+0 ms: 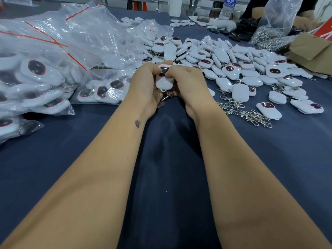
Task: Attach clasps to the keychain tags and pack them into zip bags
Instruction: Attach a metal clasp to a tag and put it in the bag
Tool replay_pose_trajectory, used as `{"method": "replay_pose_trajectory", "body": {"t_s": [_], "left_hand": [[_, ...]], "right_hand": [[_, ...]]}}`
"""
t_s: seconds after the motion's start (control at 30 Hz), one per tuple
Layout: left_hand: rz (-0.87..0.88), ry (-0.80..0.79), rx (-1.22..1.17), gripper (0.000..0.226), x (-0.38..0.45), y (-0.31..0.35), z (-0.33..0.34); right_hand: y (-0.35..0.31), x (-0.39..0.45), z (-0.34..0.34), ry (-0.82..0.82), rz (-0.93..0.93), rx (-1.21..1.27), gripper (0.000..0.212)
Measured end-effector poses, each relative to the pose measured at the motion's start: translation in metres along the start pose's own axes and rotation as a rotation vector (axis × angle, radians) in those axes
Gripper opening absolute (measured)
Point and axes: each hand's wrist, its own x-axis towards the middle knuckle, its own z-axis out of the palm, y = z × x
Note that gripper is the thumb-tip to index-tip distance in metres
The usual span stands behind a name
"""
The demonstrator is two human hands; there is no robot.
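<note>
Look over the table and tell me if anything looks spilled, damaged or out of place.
Nothing looks damaged. The hands hold one white tag between them, left hand and right hand, a clasp dangling beneath it. Loose tags sprawl in an unsorted heap, spare clasps lie tangled nearby, and filled zip bags slump in a pile: messy, but ordinary for the job.

Hidden and cut-off parts

The left hand (145, 85) and right hand (186, 81) cover the held keychain tag's (164, 79) sides; its clasp (167, 96) is half hidden. At 9 o'clock, zip bags (36, 72) run off-frame; at 1 o'clock, the water bottle's (227, 8) top is cropped.
</note>
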Motion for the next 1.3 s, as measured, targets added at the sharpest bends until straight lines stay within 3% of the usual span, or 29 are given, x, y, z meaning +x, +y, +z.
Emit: {"method": "replay_pose_trajectory", "body": {"t_s": [0.27, 0.47, 1.0, 1.1, 1.17, 1.23, 1.3], "left_hand": [[-0.016, -0.052, 0.012, 0.034, -0.007, 0.002, 0.004], [0.008, 0.000, 0.002, 0.034, -0.011, 0.005, 0.009], [0.169, -0.044, 0.106, 0.026, -0.008, 0.000, 0.007], [0.132, -0.042, 0.180, 0.017, -0.009, 0.001, 0.007], [0.111, -0.016, 0.087, 0.014, -0.009, 0.005, 0.006], [0.167, 0.010, 0.018, 0.024, -0.007, 0.010, 0.004], [0.305, 0.086, 0.148, 0.029, -0.009, 0.013, 0.003]], "right_hand": [[-0.001, 0.005, -0.003, 0.025, 0.069, 0.043, 0.016], [0.000, 0.007, -0.003, 0.031, 0.076, 0.132, 0.028], [-0.002, 0.006, -0.002, 0.063, 0.061, 0.059, 0.013], [-0.003, 0.002, -0.001, 0.046, 0.018, 0.042, 0.009], [-0.001, 0.002, -0.002, 0.061, -0.039, 0.055, 0.008], [0.001, 0.006, -0.005, 0.127, -0.063, 0.070, 0.019], [0.002, 0.007, -0.006, 0.165, -0.087, 0.094, 0.027]]}}
